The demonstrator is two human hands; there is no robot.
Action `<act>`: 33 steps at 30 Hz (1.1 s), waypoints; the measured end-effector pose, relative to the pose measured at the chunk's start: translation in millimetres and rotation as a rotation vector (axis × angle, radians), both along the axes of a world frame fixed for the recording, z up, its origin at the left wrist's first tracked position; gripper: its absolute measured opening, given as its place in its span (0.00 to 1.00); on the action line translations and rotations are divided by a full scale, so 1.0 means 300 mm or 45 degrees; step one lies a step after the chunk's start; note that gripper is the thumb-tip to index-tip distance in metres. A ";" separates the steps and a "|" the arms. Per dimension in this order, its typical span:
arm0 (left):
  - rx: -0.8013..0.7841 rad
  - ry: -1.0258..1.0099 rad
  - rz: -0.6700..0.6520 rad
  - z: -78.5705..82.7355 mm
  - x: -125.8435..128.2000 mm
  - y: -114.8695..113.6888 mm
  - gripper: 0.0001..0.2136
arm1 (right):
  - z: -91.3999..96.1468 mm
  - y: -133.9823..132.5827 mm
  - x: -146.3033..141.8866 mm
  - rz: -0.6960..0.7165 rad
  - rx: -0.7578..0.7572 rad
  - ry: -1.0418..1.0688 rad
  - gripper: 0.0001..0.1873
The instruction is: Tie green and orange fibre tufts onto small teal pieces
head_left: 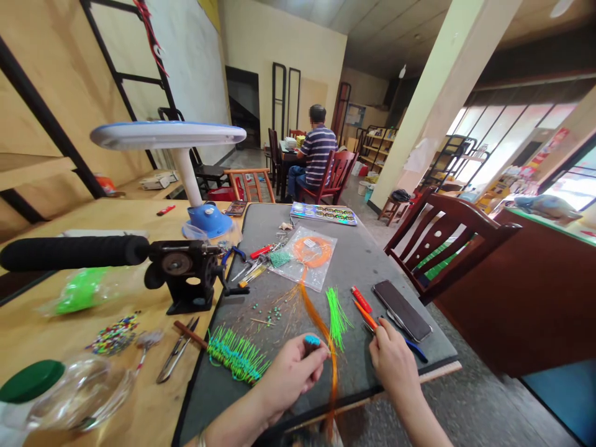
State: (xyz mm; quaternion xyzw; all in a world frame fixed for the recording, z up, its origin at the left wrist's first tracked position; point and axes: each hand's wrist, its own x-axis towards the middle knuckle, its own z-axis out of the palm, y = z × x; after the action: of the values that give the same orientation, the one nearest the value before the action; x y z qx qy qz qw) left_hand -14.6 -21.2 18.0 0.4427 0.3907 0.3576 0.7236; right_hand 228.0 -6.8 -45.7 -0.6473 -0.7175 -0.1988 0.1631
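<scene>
My left hand (pixel 298 363) is closed around a small dark piece with a bright blue top (pixel 312 340), perhaps a thread spool; its thumb and fingertip pinch together near an orange strand bundle (pixel 316 316). My right hand (pixel 393 354) is closed at the near end of a slim orange tool (pixel 365 315) lying on the grey mat; its fingers partly hide that end. Blue-handled pliers (pixel 416 351) show beside this hand. Bright green strands (pixel 338 316) lie between the hands. Left of my left hand is a stick (pixel 190 335) with green and blue knotted strands (pixel 235 355).
A red lighter (pixel 361 299) and phone (pixel 403 310) lie right. Behind are an orange coil in a plastic bag (pixel 314 253), small beads and tools. A black clamp device (pixel 189 273), lamp (pixel 207 218) and scissors (pixel 177 351) stand or lie left. A person (pixel 319 155) sits farther back.
</scene>
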 end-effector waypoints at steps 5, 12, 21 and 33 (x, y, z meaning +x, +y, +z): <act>-0.036 -0.031 0.036 -0.002 0.000 0.001 0.19 | 0.070 -0.028 0.003 -0.038 0.040 0.212 0.11; -0.078 -0.074 0.113 -0.011 0.016 0.003 0.21 | 0.139 -0.126 -0.113 0.025 -0.213 0.950 0.16; -0.063 -0.043 0.239 -0.006 0.019 0.009 0.18 | 0.103 -0.152 -0.293 0.339 -0.313 1.038 0.18; -0.032 0.011 0.184 -0.018 0.019 0.008 0.14 | 0.111 -0.126 -0.316 0.517 -0.604 1.415 0.21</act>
State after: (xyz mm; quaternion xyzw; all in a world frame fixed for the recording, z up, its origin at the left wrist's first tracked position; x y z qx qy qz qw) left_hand -8.8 -18.7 12.7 0.4059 0.4293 0.4021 0.6995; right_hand 133.2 -44.7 -12.6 -0.5236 -0.6587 0.3659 0.3976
